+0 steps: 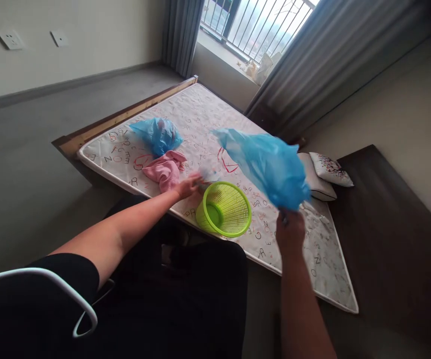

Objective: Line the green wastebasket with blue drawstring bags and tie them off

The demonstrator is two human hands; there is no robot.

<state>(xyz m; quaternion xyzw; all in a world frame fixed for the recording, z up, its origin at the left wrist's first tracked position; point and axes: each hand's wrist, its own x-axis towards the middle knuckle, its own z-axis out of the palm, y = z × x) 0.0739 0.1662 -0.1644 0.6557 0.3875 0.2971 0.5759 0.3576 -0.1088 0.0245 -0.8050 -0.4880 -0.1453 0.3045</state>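
My right hand (291, 230) is closed on the gathered end of a blue plastic bag (264, 162), which billows out above the mattress (200, 124). At the back rim of a lime-green mesh basket (234, 209) is my left hand (190, 184), its fingers blurred by motion. A pale, smeared item (211, 174) appears to be in that hand; its kind cannot be made out. The basket sits tilted on the mattress near its front edge, and its bottom shows inside. Left of it lie a crumpled pink cloth (167, 168) and a second blue plastic bag (160, 134), bunched up.
The mattress rests on a wooden bed frame (121, 117). Two cushions (329, 169) lie at its right end, beside a dark brown panel (398, 214). A white cable (62, 289) loops over my left arm. Grey curtains (181, 35) flank a barred window (256, 30).
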